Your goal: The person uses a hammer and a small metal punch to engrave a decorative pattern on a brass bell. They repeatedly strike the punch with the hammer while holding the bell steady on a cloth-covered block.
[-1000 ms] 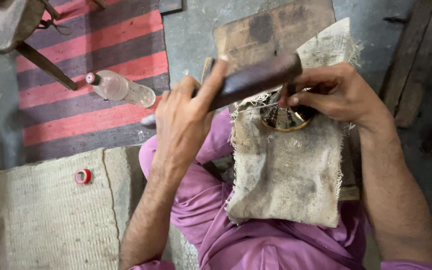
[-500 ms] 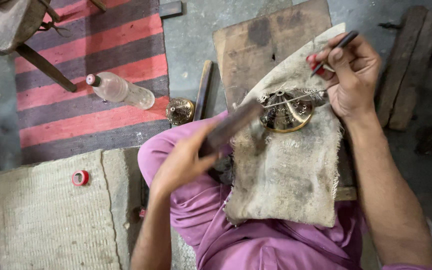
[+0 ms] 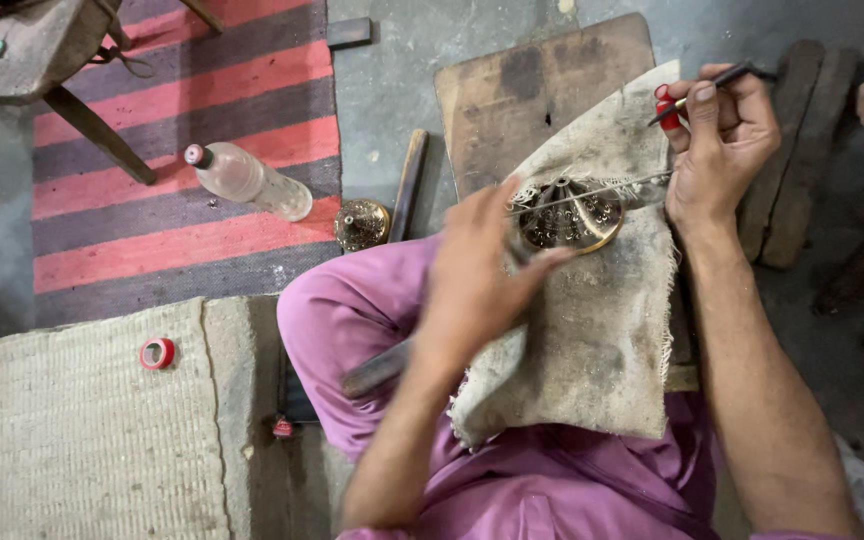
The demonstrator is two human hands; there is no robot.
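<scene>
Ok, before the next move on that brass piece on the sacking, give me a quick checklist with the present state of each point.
1. Brass piece seated on the burlap cloth over the lap: ok, it rests near the cloth's upper part.
2. Left hand steadying it: ok, fingers touch its left edge; the grip under the hand cannot be told.
3. Right hand has the thin dark tool: ok, pinched between its fingertips, raised clear of the piece.
4. Tool tip condition: cannot tell, too small.
5. Long dark bar under the left forearm: cannot tell whether it is held.
6. Second brass piece on the floor: ok, apart, beside the wooden stick.
</scene>
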